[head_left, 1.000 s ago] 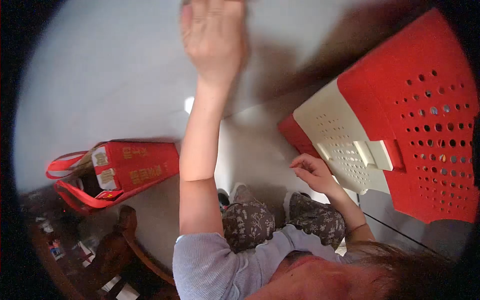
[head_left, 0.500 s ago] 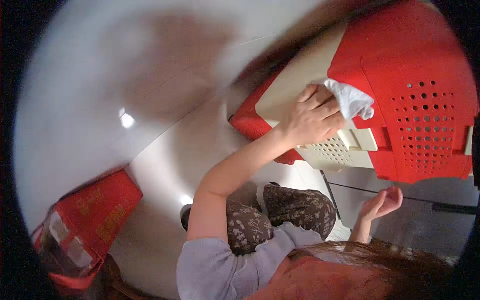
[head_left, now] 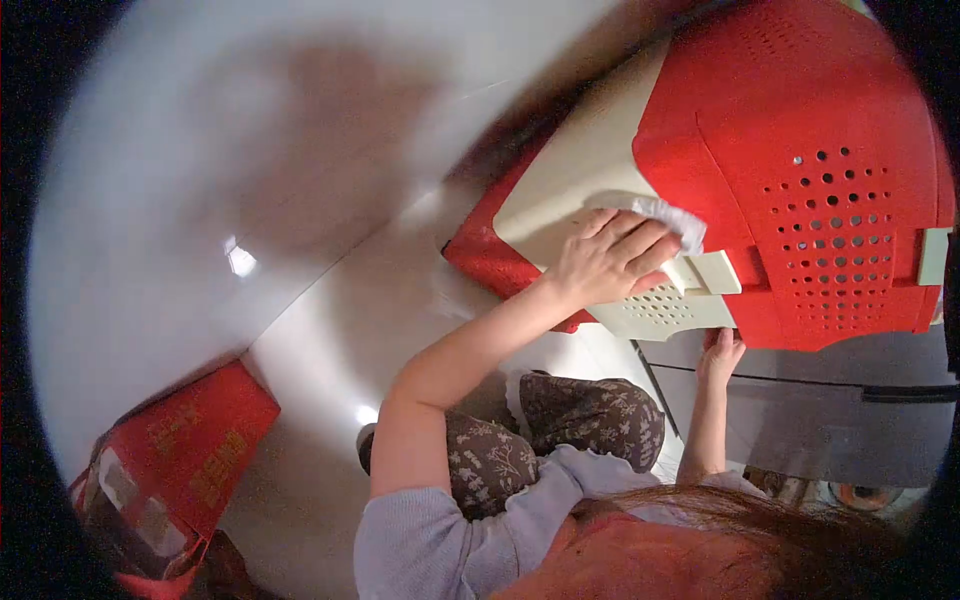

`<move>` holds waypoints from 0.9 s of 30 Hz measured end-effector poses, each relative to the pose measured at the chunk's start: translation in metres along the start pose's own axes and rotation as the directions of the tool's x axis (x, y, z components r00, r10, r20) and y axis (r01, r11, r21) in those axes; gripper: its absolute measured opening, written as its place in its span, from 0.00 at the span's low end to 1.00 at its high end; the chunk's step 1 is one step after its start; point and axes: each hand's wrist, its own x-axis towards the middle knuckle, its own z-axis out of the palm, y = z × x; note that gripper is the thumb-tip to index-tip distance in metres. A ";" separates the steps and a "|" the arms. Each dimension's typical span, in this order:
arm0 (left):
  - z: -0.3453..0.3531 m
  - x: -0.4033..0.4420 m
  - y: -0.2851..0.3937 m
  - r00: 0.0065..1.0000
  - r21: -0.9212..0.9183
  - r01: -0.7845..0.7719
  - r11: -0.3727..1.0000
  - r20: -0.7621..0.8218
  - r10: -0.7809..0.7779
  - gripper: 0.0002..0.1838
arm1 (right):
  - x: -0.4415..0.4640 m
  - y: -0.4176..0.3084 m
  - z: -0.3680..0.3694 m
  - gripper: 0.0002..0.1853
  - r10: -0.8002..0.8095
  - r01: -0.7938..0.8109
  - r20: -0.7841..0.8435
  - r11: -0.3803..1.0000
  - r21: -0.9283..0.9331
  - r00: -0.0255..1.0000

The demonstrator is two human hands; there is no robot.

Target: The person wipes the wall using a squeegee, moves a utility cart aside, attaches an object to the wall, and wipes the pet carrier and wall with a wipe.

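Note:
A red and cream plastic carrier (head_left: 680,150) with rows of round holes and cream latches stands at the right, tilted in the view. My left hand (head_left: 615,258) presses a white cloth (head_left: 672,220) against its cream part, just above a latch (head_left: 715,272). The fingers of that hand are bent over the cloth, which partly hides beneath them. My right hand (head_left: 722,355) holds the lower edge of the carrier near the latch. Its thumb shows on the near side, and its other fingers are mostly hidden.
A red bag (head_left: 195,450) with gold lettering lies at the lower left. My knees (head_left: 590,415) in patterned trousers are below the carrier. A grey panel (head_left: 800,420) with a dark handle is at the right. A large shadow falls on the pale surface at the upper left.
My left hand swung from the upper area to the carrier with the cloth, then shifted slightly left and down on it. My right hand moved from free space to the carrier's lower edge.

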 end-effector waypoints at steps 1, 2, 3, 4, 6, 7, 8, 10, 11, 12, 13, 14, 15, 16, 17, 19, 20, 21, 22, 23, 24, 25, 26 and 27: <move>0.002 -0.003 -0.003 0.999 0.020 -0.045 0.999 -0.014 0.045 0.28 | 0.000 -0.001 0.011 0.13 -0.007 0.007 0.000 1.000 0.014 1.000; -0.002 0.002 -0.009 0.998 0.022 -0.058 0.998 -0.016 0.058 0.28 | -0.002 -0.006 0.030 0.14 0.004 0.007 -0.107 0.995 0.104 0.994; -0.006 0.006 -0.017 1.000 0.006 0.009 1.000 0.007 -0.009 0.30 | -0.007 -0.008 0.044 0.15 0.027 0.014 -0.212 0.982 0.189 0.977; -0.011 0.013 -0.026 0.997 -0.009 0.078 0.997 0.027 -0.078 0.31 | -0.011 -0.007 0.049 0.17 0.120 -0.082 -0.117 0.956 0.283 0.986; -0.030 0.038 -0.034 0.962 -0.171 0.244 0.955 -0.079 -0.260 0.36 | -0.017 0.020 0.059 0.18 -0.271 0.268 -0.024 0.958 -0.100 0.962; -0.027 0.036 -0.032 0.964 -0.146 0.215 0.966 -0.130 -0.234 0.35 | -0.027 -0.010 0.071 0.17 -0.274 0.292 0.169 0.952 -0.096 0.947; -0.020 0.029 -0.028 0.963 -0.108 0.183 0.977 -0.180 -0.200 0.35 | -0.024 -0.006 0.065 0.17 -0.280 0.299 0.181 0.950 -0.085 0.943; -0.005 0.002 -0.009 0.993 0.043 0.094 0.995 -0.082 -0.090 0.31 | -0.016 0.009 0.053 0.17 -0.100 0.109 0.146 0.992 -0.058 0.984; -0.003 -0.004 -0.004 0.997 0.038 0.025 0.999 -0.069 -0.023 0.28 | -0.016 0.004 0.061 0.12 -0.157 0.159 0.105 0.987 -0.009 0.982; -0.002 -0.009 -0.003 0.996 0.051 0.021 0.999 -0.082 -0.016 0.28 | -0.013 0.006 0.062 0.12 -0.173 0.174 0.113 0.985 -0.003 0.978; -0.008 -0.006 -0.003 0.997 0.043 0.075 0.996 -0.025 -0.074 0.28 | -0.014 0.008 0.061 0.17 -0.178 0.178 0.122 0.984 0.019 0.976; -0.014 -0.004 -0.004 0.990 0.035 0.132 0.991 0.038 -0.133 0.29 | -0.015 0.009 0.061 0.22 -0.178 0.175 0.127 0.984 0.038 0.976; -0.018 -0.002 -0.002 0.981 0.072 0.193 0.978 0.004 -0.194 0.33 | -0.013 0.013 0.062 0.23 -0.221 0.219 0.124 0.975 0.028 0.967; -0.030 0.016 -0.003 0.979 0.078 0.205 0.976 -0.001 -0.206 0.33 | -0.013 0.016 0.056 0.23 -0.220 0.219 0.137 0.976 0.024 0.966; -0.039 0.036 -0.005 0.947 -0.005 0.308 0.951 -0.089 -0.307 0.35 | -0.010 0.022 0.046 0.23 -0.211 0.215 0.167 0.977 -0.005 0.963; -0.048 0.053 -0.010 0.894 -0.096 0.405 0.909 -0.164 -0.416 0.36 | -0.011 0.014 0.049 0.24 -0.160 0.145 0.188 0.985 0.093 0.969; -0.050 0.055 -0.013 0.898 -0.201 0.386 0.900 -0.144 -0.417 0.37 | -0.008 0.019 0.047 0.24 -0.154 0.137 0.198 0.986 0.093 0.968; -0.053 0.057 -0.017 0.903 -0.306 0.361 0.881 -0.121 -0.412 0.37 | -0.002 0.027 0.040 0.24 -0.080 0.058 0.248 0.994 0.096 0.965; -0.051 0.052 -0.018 0.895 -0.328 0.377 0.866 -0.112 -0.432 0.37 | -0.008 0.024 0.026 0.24 0.004 -0.024 0.281 0.997 0.067 0.960; -0.048 0.042 -0.023 0.892 -0.291 0.390 0.874 -0.115 -0.436 0.35 | -0.010 0.012 0.045 0.25 -0.136 0.118 0.230 0.989 0.091 0.964; -0.045 0.034 -0.028 0.895 -0.256 0.386 0.887 -0.130 -0.427 0.33 | -0.007 0.012 0.043 0.25 -0.127 0.113 0.222 0.991 0.074 0.967; -0.048 0.025 -0.031 0.870 -0.287 0.458 0.841 -0.052 -0.491 0.30 | -0.006 0.017 0.039 0.25 -0.160 0.145 0.234 0.986 0.081 0.959; -0.047 0.013 -0.034 0.871 -0.292 0.457 0.840 -0.045 -0.489 0.30 | -0.006 0.014 0.046 0.25 -0.199 0.181 0.243 0.979 0.095 0.949; -0.044 -0.002 -0.038 0.846 -0.280 0.506 0.816 -0.022 -0.533 0.29 | -0.007 0.008 0.052 0.24 -0.199 0.181 0.217 0.978 0.099 0.956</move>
